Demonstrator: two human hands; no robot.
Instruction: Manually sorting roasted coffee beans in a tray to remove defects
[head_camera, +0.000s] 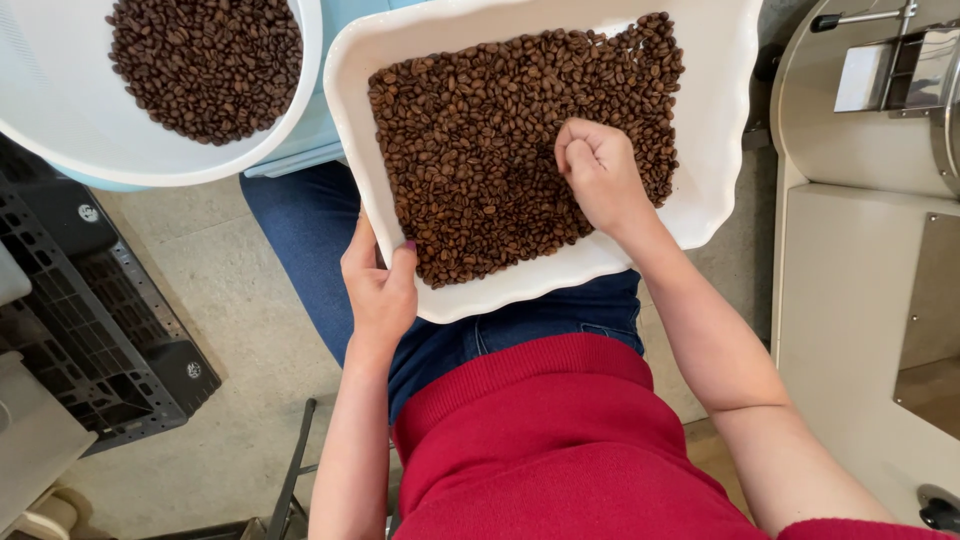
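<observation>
Left hand (380, 285) gripped the tray (715, 100) rim, thumb on top, tray resting on her lap. Right hand (598, 172) was curled among the beans (480, 150), fingers closed, prob. pinching some, couldn't tell. A tilt w/ one-hand support could spill beans onto the floor (230, 300).

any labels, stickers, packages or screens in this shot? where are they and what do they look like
No packages or screens.
Round sticker: small, pale, on the upper corner of the black plastic crate at the left.
Second round sticker: same kind, on the crate's lower right corner.
Print on both is too small to make out.
</observation>
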